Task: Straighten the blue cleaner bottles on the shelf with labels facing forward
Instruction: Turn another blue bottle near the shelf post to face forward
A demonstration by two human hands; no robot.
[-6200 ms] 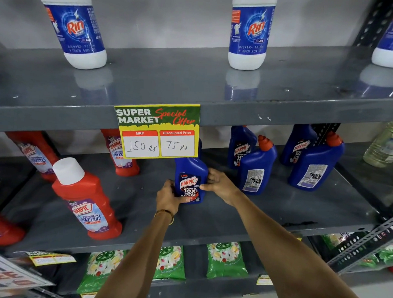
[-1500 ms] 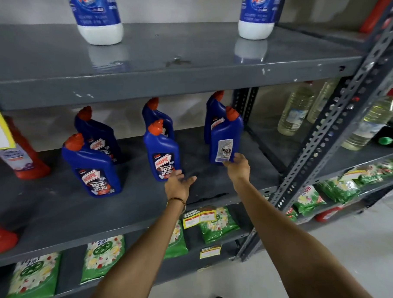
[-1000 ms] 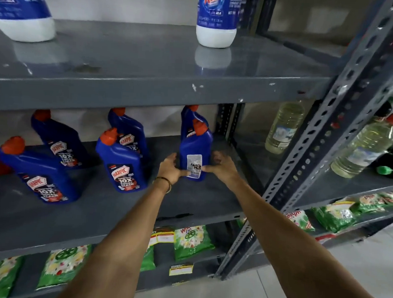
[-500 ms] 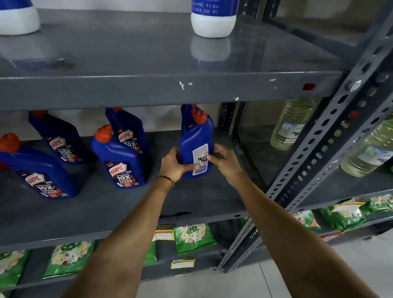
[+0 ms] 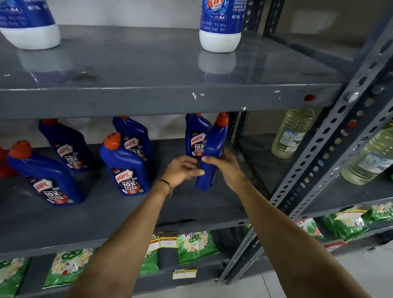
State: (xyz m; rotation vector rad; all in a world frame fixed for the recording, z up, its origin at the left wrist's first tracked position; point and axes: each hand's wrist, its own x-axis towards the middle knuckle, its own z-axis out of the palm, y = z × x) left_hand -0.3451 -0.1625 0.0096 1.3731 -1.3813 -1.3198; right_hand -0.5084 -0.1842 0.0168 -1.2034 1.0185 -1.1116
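Front of middle shelf point(image 5: 120, 217): bare grey surface is seen ahead of the bottles; open access is offered there.
Overhead: headroom is limited by the upper shelf point(image 5: 148, 97).
Right side: passage is blocked by the slotted upright point(image 5: 321, 158).
Left of held bottle point(image 5: 209, 158): a gap is left before the front Harpic bottle point(image 5: 128, 168).
Behind: another bottle point(image 5: 195, 137) stands close, possibly touching.

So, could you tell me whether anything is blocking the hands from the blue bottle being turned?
Nothing visible does: both the left hand and right hand already grip the blue bottle, with another blue bottle close behind it.
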